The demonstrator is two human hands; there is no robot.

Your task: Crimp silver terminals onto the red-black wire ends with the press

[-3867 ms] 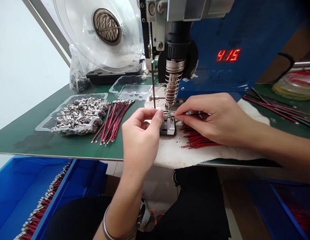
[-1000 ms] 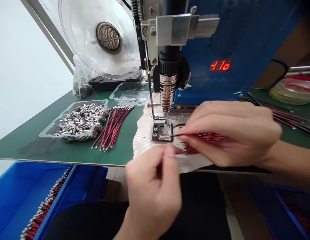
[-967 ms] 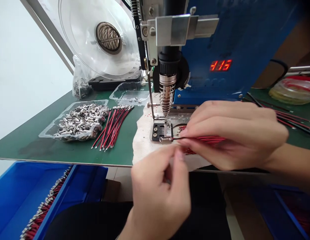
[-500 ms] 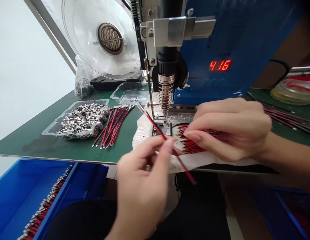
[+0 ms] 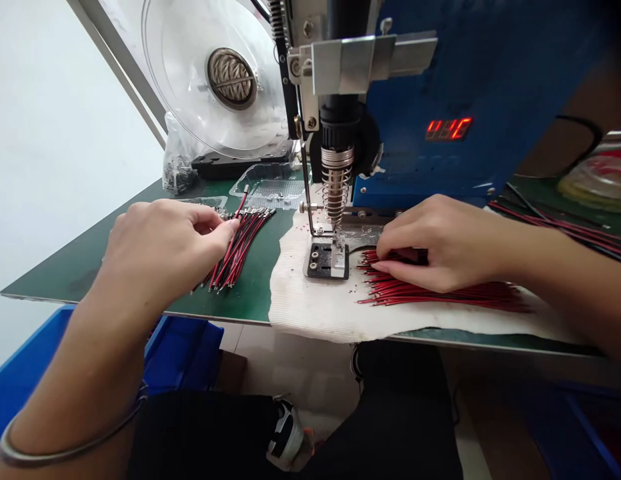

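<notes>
My left hand (image 5: 165,247) is over the left part of the table, thumb and forefinger closed on a red-and-black wire (image 5: 244,199) with a small metal connector at its upper end. Under it lies a pile of similar wires (image 5: 243,243) with metal ends. My right hand (image 5: 435,243) rests over a bundle of red wires (image 5: 455,300) on a white cloth (image 5: 335,320). Its thumb and fingertips come together at the bundle's left ends; what they pinch is hidden. Between the hands, the spring-wrapped tip of a soldering machine (image 5: 336,180) points down at a small metal fixture (image 5: 333,260).
A blue machine housing (image 5: 415,73) with a red display stands behind my right hand. A clear plastic tray (image 5: 270,187) lies at the back, near a bag of metal parts (image 5: 178,163). Blue bins (image 5: 185,350) sit below the table edge. More wires (image 5: 580,230) lie at right.
My left hand has moved left with the wire, from in front of the machine to the pile. The right hand has shifted slightly left and its fingertips are lower in the red bundle.
</notes>
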